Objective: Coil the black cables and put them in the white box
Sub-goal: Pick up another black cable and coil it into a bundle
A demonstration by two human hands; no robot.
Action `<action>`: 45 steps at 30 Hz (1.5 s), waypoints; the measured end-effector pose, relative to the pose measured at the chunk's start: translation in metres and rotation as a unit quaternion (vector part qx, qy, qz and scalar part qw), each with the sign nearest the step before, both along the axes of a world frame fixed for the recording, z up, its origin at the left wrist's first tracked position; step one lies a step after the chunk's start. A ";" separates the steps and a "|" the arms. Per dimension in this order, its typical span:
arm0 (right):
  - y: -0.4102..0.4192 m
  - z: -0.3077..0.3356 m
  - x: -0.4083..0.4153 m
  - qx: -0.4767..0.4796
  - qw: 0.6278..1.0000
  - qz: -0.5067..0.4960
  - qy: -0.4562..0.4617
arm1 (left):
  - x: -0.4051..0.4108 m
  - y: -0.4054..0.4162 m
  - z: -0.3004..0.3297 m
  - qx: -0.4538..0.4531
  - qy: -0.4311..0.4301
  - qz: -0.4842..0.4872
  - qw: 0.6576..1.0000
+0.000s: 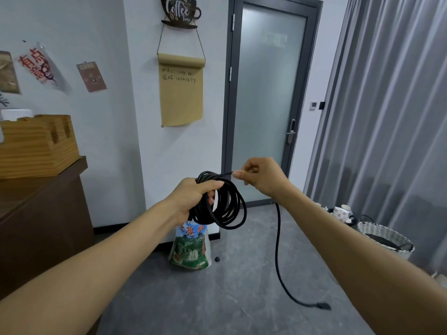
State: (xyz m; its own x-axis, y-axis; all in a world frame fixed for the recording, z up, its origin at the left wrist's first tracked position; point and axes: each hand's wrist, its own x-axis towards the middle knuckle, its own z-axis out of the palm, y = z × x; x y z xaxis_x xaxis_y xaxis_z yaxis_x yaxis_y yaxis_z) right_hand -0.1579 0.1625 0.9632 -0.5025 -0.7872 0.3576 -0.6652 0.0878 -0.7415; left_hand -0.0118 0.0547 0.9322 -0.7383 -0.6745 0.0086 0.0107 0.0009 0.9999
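The left hand (193,197) grips a bundle of thin black round cable (225,204), already wound into many loops. The coil hangs in the air in front of the grey-framed frosted glass door (268,93), near its lower left corner, and above a printed plastic bag (191,247) that stands on the grey floor (242,286).

The right hand (258,177) is just to the right of the coil, also before the door, and it pinches the cable between thumb and fingertips where the strand leaves the top of the coil. From this hand a loose length of the same cable (277,243) drops down to the floor, below the door and toward the viewer, and it ends in a black plug (323,305) that lies flat on the floor.

I judge that most of the coiling of this cable is done. What is left is only the hanging tail, perhaps a few more loops, and then the plug end. The white box is not in view, so putting the coil in is not yet done. I cannot tell whether other black cables wait somewhere.

To the right of the door stands a white woven basket (387,238) near the grey curtain (387,105).
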 end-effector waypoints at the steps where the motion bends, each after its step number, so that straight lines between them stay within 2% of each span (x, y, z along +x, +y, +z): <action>1: 0.002 -0.002 -0.005 0.007 1.000 -0.003 0.000 | 0.001 -0.005 -0.002 0.003 -0.003 0.019 1.000; 7: 0.010 -0.024 -0.031 0.033 0.998 -0.052 -0.005 | 0.011 -0.032 -0.011 0.065 0.002 0.106 0.992; 13: 0.021 -0.042 -0.059 0.016 0.987 -0.146 -0.064 | 0.021 -0.056 -0.009 0.105 0.067 0.232 0.965; 15: 0.019 -0.046 -0.058 0.038 0.985 -0.166 -0.017 | 0.019 -0.055 -0.007 0.063 0.065 0.275 0.957; 18: 0.012 -0.047 -0.043 0.135 0.962 -0.184 0.152 | 0.012 -0.046 -0.004 -0.016 0.056 0.324 0.944; 21: 0.008 -0.037 -0.020 0.225 0.933 -0.107 0.259 | 0.007 -0.043 -0.004 -0.126 0.040 0.347 0.928; 26: 0.009 -0.014 0.017 0.285 0.893 0.029 0.346 | 0.001 -0.033 -0.009 -0.218 0.006 0.339 0.915; 29: 0.006 -0.011 0.027 0.306 0.872 0.059 0.378 | -0.003 -0.022 -0.008 -0.240 0.011 0.326 0.914; 32: 0.008 -0.011 0.028 0.309 0.872 0.052 0.377 | -0.006 -0.018 -0.006 -0.221 0.020 0.316 0.922; 38: 0.017 -0.013 0.014 0.304 0.921 0.032 0.241 | -0.006 -0.018 -0.008 -0.134 0.040 0.298 0.944; 42: 0.020 -0.021 0.015 0.327 0.909 0.020 0.256 | -0.009 -0.011 -0.009 -0.103 0.056 0.307 0.945; 45: 0.023 -0.019 0.012 0.303 0.914 0.003 0.271 | -0.007 -0.015 -0.007 -0.096 0.036 0.320 0.942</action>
